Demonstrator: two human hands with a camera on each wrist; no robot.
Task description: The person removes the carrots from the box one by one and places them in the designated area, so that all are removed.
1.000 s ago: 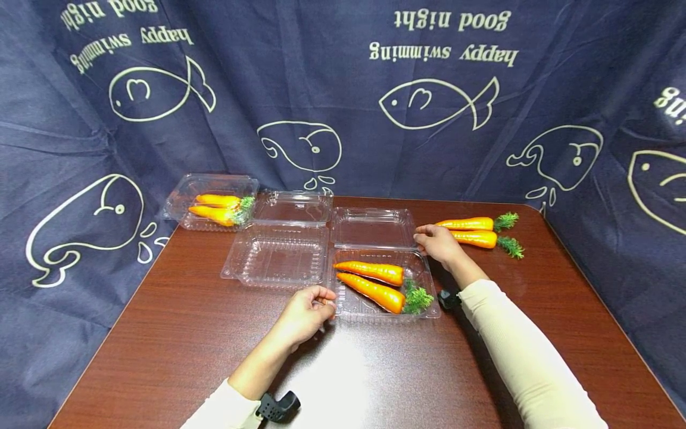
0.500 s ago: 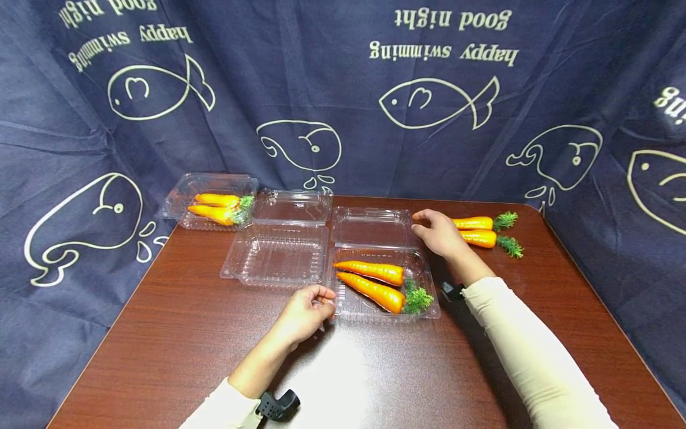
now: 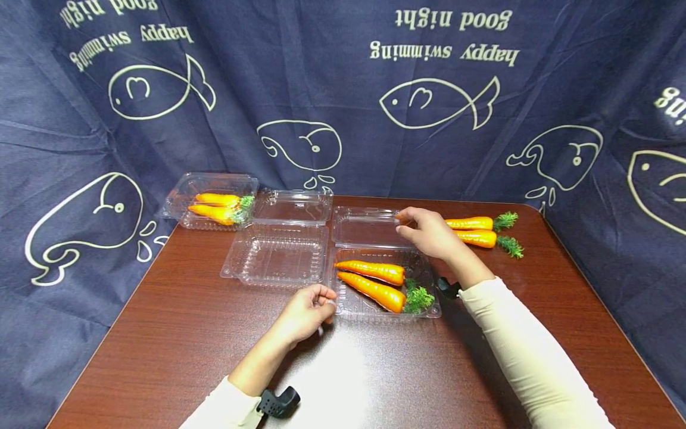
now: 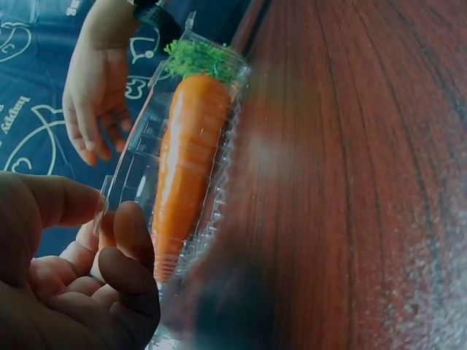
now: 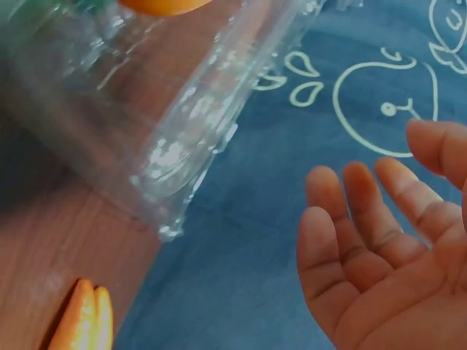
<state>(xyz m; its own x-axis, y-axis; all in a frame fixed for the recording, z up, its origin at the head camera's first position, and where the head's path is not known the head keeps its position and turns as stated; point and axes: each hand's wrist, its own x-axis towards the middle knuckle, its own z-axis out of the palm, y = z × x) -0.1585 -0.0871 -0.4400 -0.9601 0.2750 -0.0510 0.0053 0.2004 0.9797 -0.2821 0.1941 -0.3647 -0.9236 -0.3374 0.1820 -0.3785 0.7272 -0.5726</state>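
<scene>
A clear plastic clamshell box (image 3: 386,316) lies opened out on the table, its lid (image 3: 361,229) folded back on the far side. Two carrots (image 3: 371,291) with green tops lie in its tray. At the tray's near left corner my left hand (image 3: 304,314) pinches the rim between thumb and fingers, as the left wrist view shows on the clear edge (image 4: 104,200). My right hand (image 3: 429,234) hovers over the right end of the lid. Its fingers (image 5: 383,240) are loosely bent and apart from the plastic in the right wrist view, holding nothing.
Beside it on the left stands a second opened clamshell (image 3: 278,257) with nothing in it. Behind that, a closed box (image 3: 182,205) contains two carrots. Two loose carrots (image 3: 477,223) lie at the right, partly behind my right hand. A blue curtain (image 3: 343,77) borders the table.
My right hand lifts slightly off the lid's right edge and then shifts left over the lid. The left hand keeps its place at the tray corner.
</scene>
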